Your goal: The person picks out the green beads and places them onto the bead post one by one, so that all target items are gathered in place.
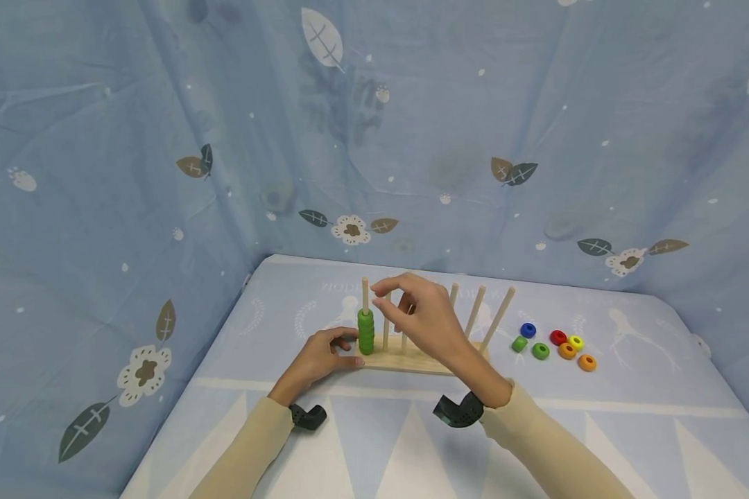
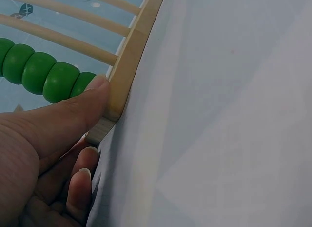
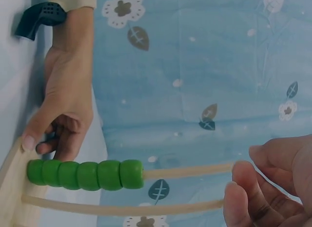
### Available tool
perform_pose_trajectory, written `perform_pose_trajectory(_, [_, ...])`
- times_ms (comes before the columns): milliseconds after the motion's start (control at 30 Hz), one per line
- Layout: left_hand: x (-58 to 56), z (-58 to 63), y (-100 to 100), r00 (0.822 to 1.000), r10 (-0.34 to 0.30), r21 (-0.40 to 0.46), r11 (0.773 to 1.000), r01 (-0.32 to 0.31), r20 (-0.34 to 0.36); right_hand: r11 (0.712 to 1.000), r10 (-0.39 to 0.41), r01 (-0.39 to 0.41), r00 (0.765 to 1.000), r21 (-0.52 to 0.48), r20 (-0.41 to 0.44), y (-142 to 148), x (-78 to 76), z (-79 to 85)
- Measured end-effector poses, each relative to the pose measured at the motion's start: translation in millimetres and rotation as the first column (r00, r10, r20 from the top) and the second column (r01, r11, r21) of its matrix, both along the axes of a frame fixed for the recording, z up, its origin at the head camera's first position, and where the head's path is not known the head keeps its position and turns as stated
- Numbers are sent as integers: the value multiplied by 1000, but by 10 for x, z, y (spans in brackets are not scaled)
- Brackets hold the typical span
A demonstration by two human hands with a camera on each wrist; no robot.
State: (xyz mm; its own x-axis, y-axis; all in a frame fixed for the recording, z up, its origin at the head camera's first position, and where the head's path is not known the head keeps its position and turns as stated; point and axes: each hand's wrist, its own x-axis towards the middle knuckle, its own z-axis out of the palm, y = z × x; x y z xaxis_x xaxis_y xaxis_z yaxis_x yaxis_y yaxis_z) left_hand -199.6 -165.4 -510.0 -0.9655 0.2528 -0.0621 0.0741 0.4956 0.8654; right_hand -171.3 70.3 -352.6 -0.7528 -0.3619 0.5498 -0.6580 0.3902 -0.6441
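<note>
A wooden peg rack (image 1: 406,362) stands on the table with several upright pegs. Green beads (image 1: 365,333) are stacked on its leftmost peg, whose upper part is bare. My left hand (image 1: 322,357) grips the left end of the base, thumb on top; the left wrist view shows the thumb (image 2: 100,85) beside the lowest bead and fingers (image 2: 80,183) below the edge. My right hand (image 1: 421,315) hovers by the top of the leftmost peg, thumb and forefinger curved and apart. In the right wrist view no bead shows between its fingers (image 3: 243,175), which are near the peg's tip.
Loose beads lie on the table right of the rack: a blue bead (image 1: 528,330), a red bead (image 1: 558,337), a yellow bead (image 1: 575,342), green beads (image 1: 541,351) and orange beads (image 1: 587,362). A patterned blue cloth (image 1: 412,138) hangs behind and to the left.
</note>
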Motion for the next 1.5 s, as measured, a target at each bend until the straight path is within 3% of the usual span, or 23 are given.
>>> perform_pose_trajectory(1500, [2,8,10,1000,-1,-12,1000,1,-5,984,-169,161,979,82,111,787,200,-543])
